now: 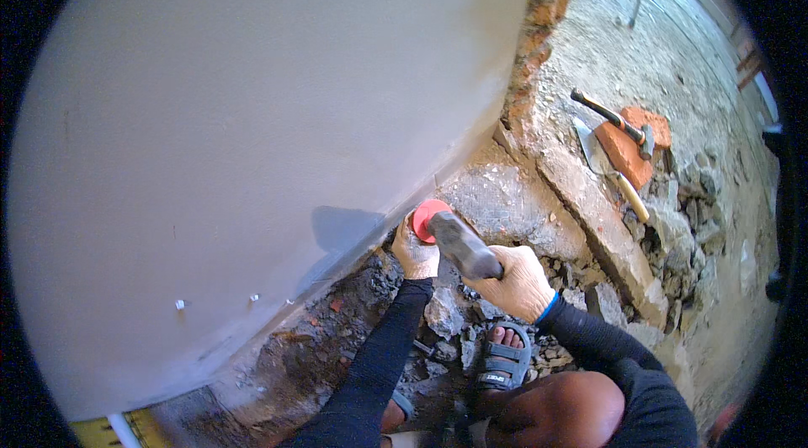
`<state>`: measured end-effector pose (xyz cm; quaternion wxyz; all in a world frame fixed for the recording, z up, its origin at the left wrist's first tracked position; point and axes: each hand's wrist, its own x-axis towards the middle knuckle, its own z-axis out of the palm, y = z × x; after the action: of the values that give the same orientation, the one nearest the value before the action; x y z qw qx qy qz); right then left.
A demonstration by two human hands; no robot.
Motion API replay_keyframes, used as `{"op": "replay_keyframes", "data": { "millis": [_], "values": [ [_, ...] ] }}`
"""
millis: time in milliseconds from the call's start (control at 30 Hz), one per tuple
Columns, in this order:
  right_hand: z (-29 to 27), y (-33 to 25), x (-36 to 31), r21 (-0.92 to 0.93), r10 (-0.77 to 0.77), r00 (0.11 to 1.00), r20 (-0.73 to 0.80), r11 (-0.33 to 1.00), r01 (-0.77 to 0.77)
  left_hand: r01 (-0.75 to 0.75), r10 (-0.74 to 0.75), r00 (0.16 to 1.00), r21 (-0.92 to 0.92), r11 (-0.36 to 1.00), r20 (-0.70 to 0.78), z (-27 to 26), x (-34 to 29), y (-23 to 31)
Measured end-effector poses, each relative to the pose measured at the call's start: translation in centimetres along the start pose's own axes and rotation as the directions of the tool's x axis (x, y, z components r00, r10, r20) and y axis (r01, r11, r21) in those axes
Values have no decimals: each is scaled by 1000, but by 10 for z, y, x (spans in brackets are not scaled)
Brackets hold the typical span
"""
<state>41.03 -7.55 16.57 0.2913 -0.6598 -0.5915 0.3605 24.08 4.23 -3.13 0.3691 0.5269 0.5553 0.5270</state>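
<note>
My left hand (415,256), in a pale work glove, is closed around a chisel with a round red hand guard (427,219) at the foot of the grey wall. The chisel's blade is hidden behind the hand and guard. Gripped in my gloved right hand (520,284) is a club hammer (463,248) with a worn dark metal head. That head is right at the red guard; whether they touch I cannot tell. Broken concrete and soil lie under both hands.
A smooth grey wall (252,111) fills the left, ending in a ragged brick edge (539,35). To the right are a long concrete slab (602,233), orange bricks (623,152), another hammer (610,115) and a trowel (627,193). Rubble (444,312) surrounds my sandalled foot (505,355).
</note>
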Motion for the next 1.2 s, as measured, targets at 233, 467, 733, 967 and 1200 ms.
{"op": "replay_keyframes", "data": {
  "millis": [233,467,733,967,1200],
  "values": [
    [17,11,7,-115,152,988,31,982,-147,-216,200,976,225,950,91,-11,2,27],
    [54,59,-86,311,557,785,271,721,-619,-524,457,831,167,835,317,-28,-42,34],
    [50,64,-105,481,656,721,224,569,-667,-484,441,862,147,863,250,-19,-38,37],
    [40,57,-90,355,490,869,77,801,-483,-388,344,914,218,895,217,-15,-14,38],
    [18,17,-53,306,492,865,100,812,-497,-105,70,986,230,968,154,-4,1,52]
  ]
}}
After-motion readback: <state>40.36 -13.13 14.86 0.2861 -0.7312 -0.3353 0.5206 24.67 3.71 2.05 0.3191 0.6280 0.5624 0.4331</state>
